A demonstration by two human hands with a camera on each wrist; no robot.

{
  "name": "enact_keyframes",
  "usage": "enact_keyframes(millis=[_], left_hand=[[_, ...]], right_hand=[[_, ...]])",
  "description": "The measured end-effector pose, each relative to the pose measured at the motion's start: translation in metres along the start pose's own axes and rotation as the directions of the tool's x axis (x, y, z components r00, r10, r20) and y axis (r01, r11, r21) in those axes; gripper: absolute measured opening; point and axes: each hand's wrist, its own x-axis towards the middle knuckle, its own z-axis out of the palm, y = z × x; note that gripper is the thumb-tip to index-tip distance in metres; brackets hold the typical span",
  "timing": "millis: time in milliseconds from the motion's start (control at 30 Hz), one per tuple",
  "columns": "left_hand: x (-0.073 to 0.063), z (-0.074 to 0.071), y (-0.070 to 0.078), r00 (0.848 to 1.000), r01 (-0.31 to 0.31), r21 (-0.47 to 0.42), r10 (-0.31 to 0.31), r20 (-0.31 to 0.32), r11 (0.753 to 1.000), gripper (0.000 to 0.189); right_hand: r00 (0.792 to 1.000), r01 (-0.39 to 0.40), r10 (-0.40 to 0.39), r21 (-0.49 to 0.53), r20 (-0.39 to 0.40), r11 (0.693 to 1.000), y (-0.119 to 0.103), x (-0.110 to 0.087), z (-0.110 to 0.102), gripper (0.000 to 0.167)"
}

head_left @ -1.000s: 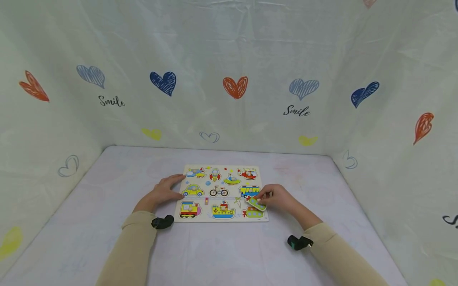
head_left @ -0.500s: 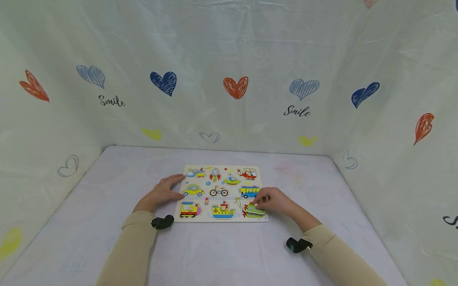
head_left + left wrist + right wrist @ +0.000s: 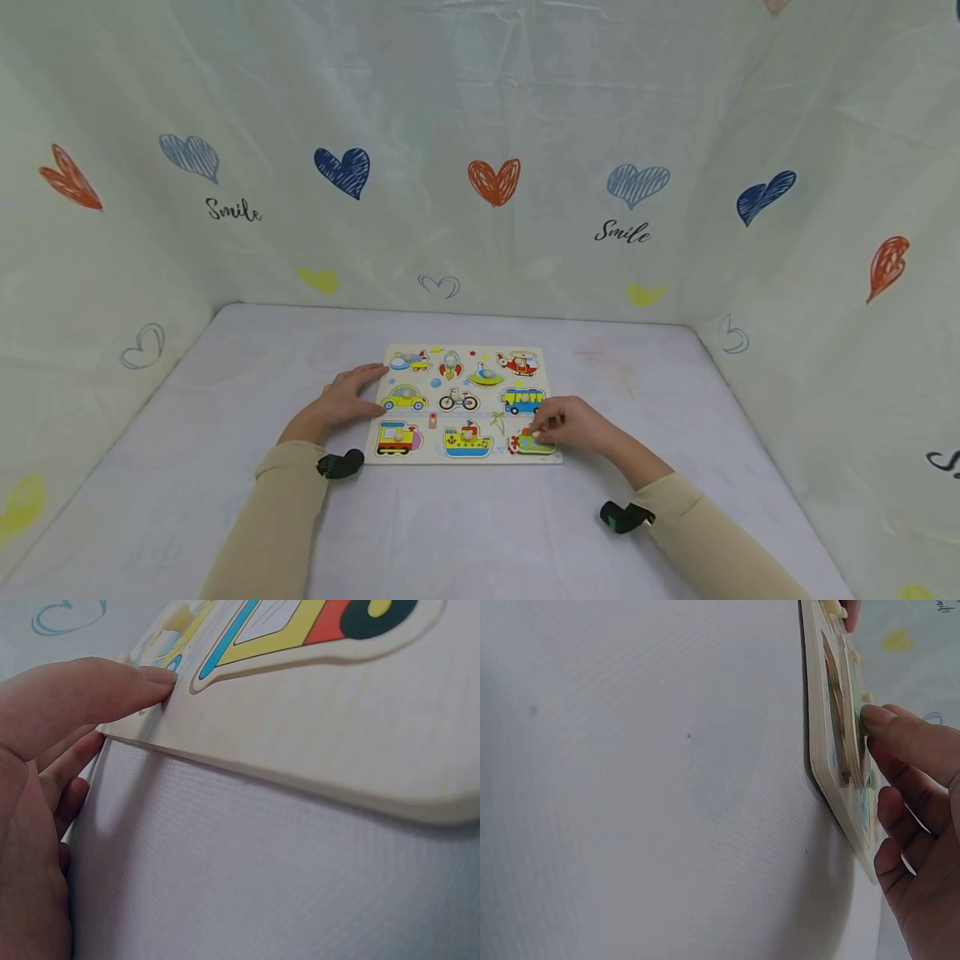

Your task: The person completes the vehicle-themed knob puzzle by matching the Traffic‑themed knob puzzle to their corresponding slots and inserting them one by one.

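A wooden peg puzzle board (image 3: 433, 446) with vehicle pieces lies flat on the table. My left hand (image 3: 341, 404) rests at its left edge, fingers spread; in the left wrist view the thumb (image 3: 112, 690) lies over the board's top face. At the board's lower right corner, my right hand (image 3: 573, 421) pinches the green submarine puzzle piece (image 3: 534, 444) between thumb and fingertips. The piece covers most of the matching submarine recess. In the right wrist view the piece (image 3: 850, 712) sits slightly raised over the board (image 3: 817, 742), and the fingertips hide its knob.
Pieces in the board include a train (image 3: 395, 438), a ship (image 3: 468, 440), a bus (image 3: 522, 402), a car (image 3: 404, 398) and a helicopter (image 3: 518, 364). Around the white-covered table (image 3: 465, 533) hangs a pale curtain (image 3: 420, 83) with printed hearts.
My right hand has moved slightly down with the submarine piece, which turned from slanted to nearly level and now lies over its recess. The left hand has stayed in place.
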Motion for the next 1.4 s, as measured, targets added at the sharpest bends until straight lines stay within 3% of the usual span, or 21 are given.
enact_keyframes(millis=[933, 1400], left_hand=[[0.001, 0.002, 0.001, 1.000, 0.016, 0.007, -0.016, -0.002, 1.000, 0.080], [0.001, 0.000, -0.001, 1.000, -0.004, -0.005, 0.004, -0.009, 1.000, 0.080]], right_hand=[[1.000, 0.017, -0.017, -0.010, 0.018, 1.000, -0.003, -0.001, 0.003, 0.011], [0.998, 0.017, -0.020, -0.051, -0.055, 0.999, -0.002, -0.005, -0.006, 0.012]])
